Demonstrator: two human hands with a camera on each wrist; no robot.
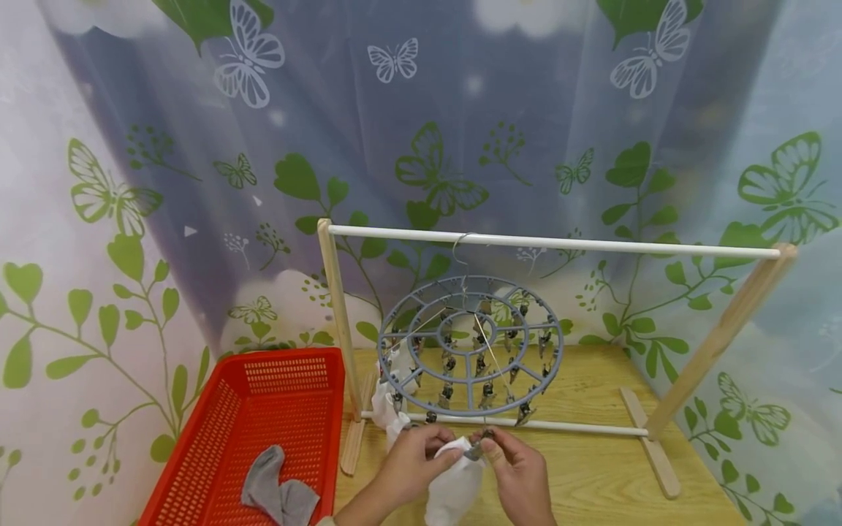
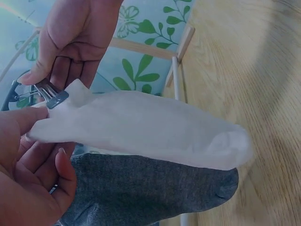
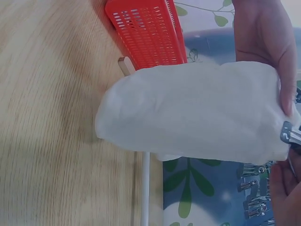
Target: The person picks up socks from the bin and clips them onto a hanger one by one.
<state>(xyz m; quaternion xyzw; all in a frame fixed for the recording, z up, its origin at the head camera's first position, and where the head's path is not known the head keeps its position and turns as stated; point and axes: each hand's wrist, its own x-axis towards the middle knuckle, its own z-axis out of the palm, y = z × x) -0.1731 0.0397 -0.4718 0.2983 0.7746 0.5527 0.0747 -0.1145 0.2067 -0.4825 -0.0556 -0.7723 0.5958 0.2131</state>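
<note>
A white sock (image 1: 455, 486) hangs beneath the front rim of a round grey clip hanger (image 1: 470, 380). My left hand (image 1: 416, 462) pinches the cuff of this sock, its thumb on top. At the same cuff, my right hand (image 1: 520, 471) pinches a metal clip (image 2: 57, 98), whose grey jaws lie over the edge of the fabric. Behind the white sock, a dark grey sock (image 2: 155, 183) shows in the left wrist view. More white socks (image 1: 384, 398) hang from the hanger's left side. Several other metal clips dangle from its rings.
A red plastic basket (image 1: 289, 375) stands at the left, with grey socks (image 1: 266, 482) lying in it. The hanger hooks over the white bar (image 1: 592, 245) of a wooden-legged rack (image 1: 723, 336) on a wood-grain table (image 1: 592, 482). A patterned curtain (image 1: 500, 95) surrounds it.
</note>
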